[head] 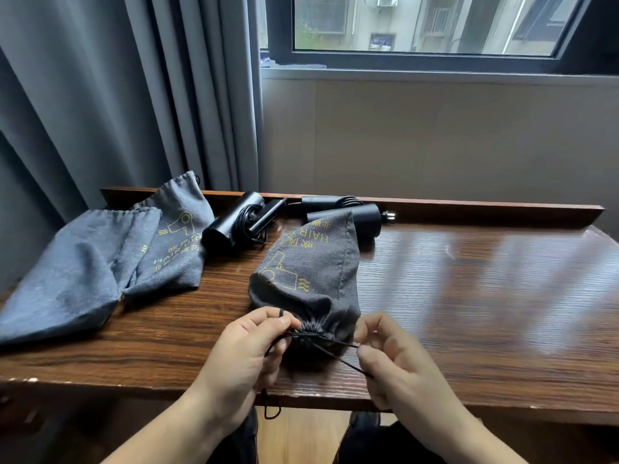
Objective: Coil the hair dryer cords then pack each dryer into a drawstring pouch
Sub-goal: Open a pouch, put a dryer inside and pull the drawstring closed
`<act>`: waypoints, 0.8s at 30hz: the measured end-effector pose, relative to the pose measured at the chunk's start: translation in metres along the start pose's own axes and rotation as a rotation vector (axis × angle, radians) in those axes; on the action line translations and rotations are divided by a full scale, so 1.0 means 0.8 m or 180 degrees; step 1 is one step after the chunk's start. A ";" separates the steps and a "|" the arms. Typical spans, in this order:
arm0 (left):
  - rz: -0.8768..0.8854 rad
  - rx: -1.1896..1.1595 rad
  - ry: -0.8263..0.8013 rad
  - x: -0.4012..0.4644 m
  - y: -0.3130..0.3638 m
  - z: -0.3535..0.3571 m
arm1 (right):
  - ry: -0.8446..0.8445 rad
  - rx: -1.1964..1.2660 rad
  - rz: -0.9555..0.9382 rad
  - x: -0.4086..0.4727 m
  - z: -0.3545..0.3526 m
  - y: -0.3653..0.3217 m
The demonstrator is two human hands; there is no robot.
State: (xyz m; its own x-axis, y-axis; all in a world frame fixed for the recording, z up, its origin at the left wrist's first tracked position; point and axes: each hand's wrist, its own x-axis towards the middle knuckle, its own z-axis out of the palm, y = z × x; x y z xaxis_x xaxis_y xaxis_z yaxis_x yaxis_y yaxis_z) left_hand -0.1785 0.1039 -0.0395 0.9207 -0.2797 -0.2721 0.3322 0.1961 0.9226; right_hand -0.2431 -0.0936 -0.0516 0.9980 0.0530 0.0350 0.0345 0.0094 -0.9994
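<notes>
Both hands pinch the drawstring: left hand and right hand either side of the cinched mouth of the filled pouch by the counter's near edge. Uneven pulling could drag it over that edge.

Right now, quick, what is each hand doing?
Left hand: pinching the thin black drawstring at the gathered mouth of the filled grey fabric pouch.
Right hand: pinching that drawstring's other end.
</notes>
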 end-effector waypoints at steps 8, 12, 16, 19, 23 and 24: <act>0.0878 0.1270 0.0198 -0.003 -0.011 0.003 | 0.0304 -0.0768 -0.0877 0.003 -0.018 -0.061; 0.1002 0.1579 0.0095 -0.008 -0.016 0.005 | 0.0426 -0.1304 -0.1345 0.011 -0.015 -0.071; 0.1087 0.1834 -0.0061 -0.013 -0.019 0.005 | 0.0394 -0.1233 -0.1384 0.028 -0.004 -0.063; 0.1090 0.1994 -0.0222 -0.015 -0.022 0.001 | 0.0301 -0.0909 -0.1235 0.044 0.002 -0.054; 0.0854 0.1573 -0.0477 -0.019 -0.023 -0.001 | -0.0107 -0.0913 -0.0601 0.056 0.018 -0.036; 0.0817 0.1416 -0.0479 -0.019 -0.022 -0.001 | -0.0223 -0.1166 -0.0521 0.056 0.020 -0.031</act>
State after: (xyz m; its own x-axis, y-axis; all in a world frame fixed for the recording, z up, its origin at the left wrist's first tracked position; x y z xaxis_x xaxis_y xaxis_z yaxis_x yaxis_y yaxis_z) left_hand -0.1978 0.1055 -0.0519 0.9106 -0.4132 -0.0103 -0.0488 -0.1322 0.9900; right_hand -0.1999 -0.0753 -0.0250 0.9721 0.1485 0.1817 0.2221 -0.3324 -0.9166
